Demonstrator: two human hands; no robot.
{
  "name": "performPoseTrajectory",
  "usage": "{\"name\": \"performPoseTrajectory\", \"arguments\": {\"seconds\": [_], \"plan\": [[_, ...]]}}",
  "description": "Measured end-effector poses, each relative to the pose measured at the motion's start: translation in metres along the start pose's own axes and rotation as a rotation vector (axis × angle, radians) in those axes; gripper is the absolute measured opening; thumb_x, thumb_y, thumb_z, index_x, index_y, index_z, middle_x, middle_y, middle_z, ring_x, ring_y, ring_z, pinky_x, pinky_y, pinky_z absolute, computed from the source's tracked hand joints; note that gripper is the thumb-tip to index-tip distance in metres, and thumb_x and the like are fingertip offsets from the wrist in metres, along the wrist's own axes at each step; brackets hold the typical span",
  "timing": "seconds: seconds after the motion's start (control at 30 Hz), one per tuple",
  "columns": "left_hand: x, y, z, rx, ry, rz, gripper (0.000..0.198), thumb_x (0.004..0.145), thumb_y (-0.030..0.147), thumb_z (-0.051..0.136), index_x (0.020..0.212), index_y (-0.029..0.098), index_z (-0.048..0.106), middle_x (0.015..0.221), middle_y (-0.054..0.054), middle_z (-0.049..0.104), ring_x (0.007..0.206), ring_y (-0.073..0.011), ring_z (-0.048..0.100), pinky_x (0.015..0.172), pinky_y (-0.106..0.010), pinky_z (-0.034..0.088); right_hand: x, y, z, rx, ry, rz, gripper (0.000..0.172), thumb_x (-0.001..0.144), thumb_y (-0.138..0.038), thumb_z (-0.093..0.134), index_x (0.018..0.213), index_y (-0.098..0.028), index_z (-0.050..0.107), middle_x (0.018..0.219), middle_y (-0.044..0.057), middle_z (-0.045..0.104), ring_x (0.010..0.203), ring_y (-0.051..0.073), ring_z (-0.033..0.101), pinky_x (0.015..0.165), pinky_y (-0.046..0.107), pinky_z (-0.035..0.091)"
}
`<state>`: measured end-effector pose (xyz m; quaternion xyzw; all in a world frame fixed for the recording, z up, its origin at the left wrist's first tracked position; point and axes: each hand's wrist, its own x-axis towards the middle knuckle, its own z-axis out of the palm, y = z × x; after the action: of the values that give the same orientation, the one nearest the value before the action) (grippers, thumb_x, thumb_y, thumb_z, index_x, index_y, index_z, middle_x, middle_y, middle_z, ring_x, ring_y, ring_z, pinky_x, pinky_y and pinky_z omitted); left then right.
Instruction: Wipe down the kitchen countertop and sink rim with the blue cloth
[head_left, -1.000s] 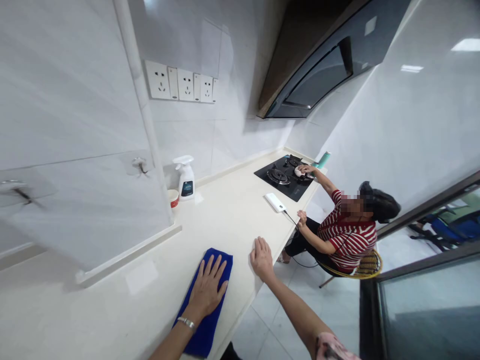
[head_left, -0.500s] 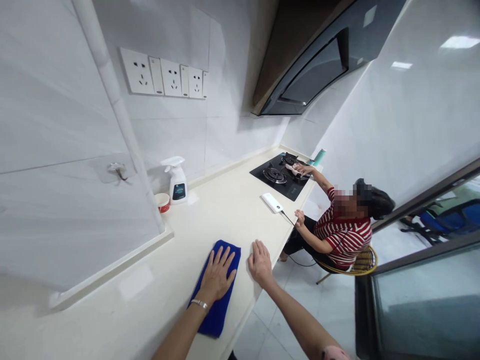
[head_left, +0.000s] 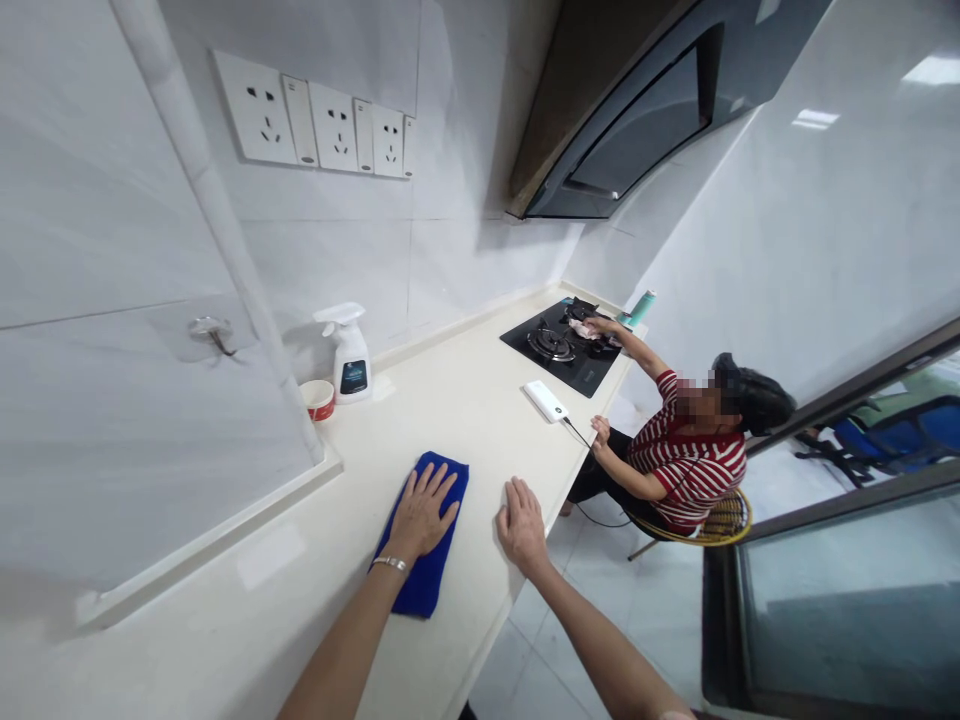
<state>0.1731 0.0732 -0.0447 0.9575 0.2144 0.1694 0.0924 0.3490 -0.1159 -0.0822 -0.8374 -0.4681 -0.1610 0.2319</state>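
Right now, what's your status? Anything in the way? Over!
Left fingers spread on blue cloth. Right fingers resting on counter. White corded device ahead, not touching cloth.

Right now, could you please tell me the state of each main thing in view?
Blue cloth: folded, lying on the counter
Left hand: flat on the cloth
Right hand: resting on the counter, holding nothing
Spray bottle: upright
White device: lying flat, cable plugged in
Wall sockets: nothing plugged in
Near burner: no pot on it
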Motion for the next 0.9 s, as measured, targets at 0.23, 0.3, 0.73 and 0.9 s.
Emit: {"name": "performPoseTrajectory", "arguments": {"seconds": [0.23, 0.3, 0.73, 0.9], "plan": [[0.024, -0.034, -0.003, 0.006, -0.017, -0.096, 0.059, 0.106, 0.042, 0.044, 0.161, 0.024, 0.052, 0.171, -0.008, 0.040, 0.161, -0.0343, 0.031, 0.132, -0.063, 0.026, 0.000, 0.000, 0.000, 0.007, 0.010, 0.000, 0.053, 0.101, -0.021, 0.045, 0.151, -0.013, 0.059, 0.158, 0.018, 0.058, 0.152, 0.033, 0.048, 0.123, 0.056, 0.047], [0.030, -0.044, -0.004, 0.010, -0.011, -0.120, 0.060, 0.106, 0.043, 0.043, 0.161, 0.023, 0.053, 0.171, -0.009, 0.041, 0.162, -0.0347, 0.031, 0.132, -0.064, 0.024, 0.001, -0.001, -0.002, 0.014, 0.020, -0.002, 0.053, 0.101, -0.021, 0.045, 0.152, -0.014, 0.058, 0.157, 0.018, 0.059, 0.151, 0.033, 0.049, 0.123, 0.057, 0.047], [0.065, -0.068, -0.021, -0.058, -0.042, -0.292, 0.061, 0.106, 0.044, 0.044, 0.163, 0.021, 0.051, 0.173, -0.009, 0.037, 0.164, -0.0334, 0.024, 0.136, -0.060, 0.013, -0.008, 0.009, -0.009, 0.035, -0.019, -0.027, 0.052, 0.104, -0.027, 0.041, 0.153, -0.014, 0.053, 0.157, 0.020, 0.056, 0.151, 0.036, 0.047, 0.121, 0.060, 0.046], [0.077, -0.077, -0.024, -0.059, -0.048, -0.374, 0.062, 0.107, 0.045, 0.044, 0.163, 0.020, 0.050, 0.174, -0.008, 0.035, 0.165, -0.0339, 0.022, 0.136, -0.059, 0.010, -0.009, 0.007, -0.013, 0.048, -0.030, -0.012, 0.052, 0.104, -0.028, 0.041, 0.153, -0.015, 0.053, 0.157, 0.020, 0.056, 0.150, 0.036, 0.047, 0.122, 0.061, 0.045]]}}
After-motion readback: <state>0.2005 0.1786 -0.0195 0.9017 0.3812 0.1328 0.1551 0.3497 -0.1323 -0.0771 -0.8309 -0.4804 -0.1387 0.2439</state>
